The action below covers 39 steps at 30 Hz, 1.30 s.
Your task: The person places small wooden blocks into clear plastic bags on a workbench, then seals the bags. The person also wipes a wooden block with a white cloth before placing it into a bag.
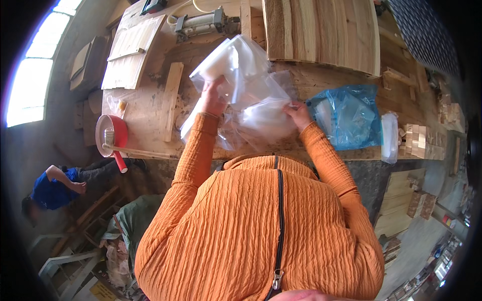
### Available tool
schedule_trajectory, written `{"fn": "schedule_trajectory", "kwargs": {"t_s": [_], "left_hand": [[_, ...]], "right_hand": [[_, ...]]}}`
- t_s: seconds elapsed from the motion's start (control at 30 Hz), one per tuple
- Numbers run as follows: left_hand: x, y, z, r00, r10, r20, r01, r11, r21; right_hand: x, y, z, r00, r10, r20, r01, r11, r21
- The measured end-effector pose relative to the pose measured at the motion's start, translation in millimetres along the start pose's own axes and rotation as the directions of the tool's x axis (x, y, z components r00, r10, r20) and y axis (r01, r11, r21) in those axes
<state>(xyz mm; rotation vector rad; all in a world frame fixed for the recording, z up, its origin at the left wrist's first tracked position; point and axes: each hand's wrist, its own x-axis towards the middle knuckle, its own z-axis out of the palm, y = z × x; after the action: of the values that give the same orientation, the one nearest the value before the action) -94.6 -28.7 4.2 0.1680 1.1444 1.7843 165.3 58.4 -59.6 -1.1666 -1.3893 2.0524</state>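
Observation:
A bundle of clear plastic bags [246, 65] lies spread in front of me over the wooden workbench [296, 75]. My left hand [215, 98] grips the bundle at its left side, the fingers partly covered by the film. At the lower right of the bundle, my right hand [298, 114] pinches the edge of the plastic between thumb and fingers. Just right of that hand rests a blue plastic bag [354, 118] with clear film inside it. The layers overlap, so I cannot tell how many bags each hand holds.
A red pan [119, 131] with a brush on it stands at the bench's left front. Wooden panels [321, 35] and a pneumatic cylinder [201, 24] lie at the back. Wood blocks [416, 140] sit at the right. A person in blue [55, 185] is at far left.

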Motion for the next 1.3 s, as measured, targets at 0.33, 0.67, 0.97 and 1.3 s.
{"fn": "schedule_trajectory", "kwargs": {"t_s": [0.33,0.67,0.97,1.3], "left_hand": [[-10,54,-67,0.985,-0.014,0.172,0.044,0.984,-0.173],[-110,70,-136,0.976,0.199,0.088,-0.187,0.974,-0.128],[-219,16,-90,0.937,0.181,-0.298,-0.224,0.968,-0.116],[-264,-25,-46,0.953,0.17,-0.249,-0.265,0.866,-0.425]], "right_hand": [[-1,-40,-74,0.996,-0.06,0.073,0.094,0.574,-0.813],[-29,-106,19,0.776,-0.414,0.477,0.594,0.222,-0.773],[41,-91,156,0.647,0.187,0.739,0.599,0.475,-0.645],[27,-55,158,0.843,0.041,0.537,0.537,0.011,-0.844]]}}
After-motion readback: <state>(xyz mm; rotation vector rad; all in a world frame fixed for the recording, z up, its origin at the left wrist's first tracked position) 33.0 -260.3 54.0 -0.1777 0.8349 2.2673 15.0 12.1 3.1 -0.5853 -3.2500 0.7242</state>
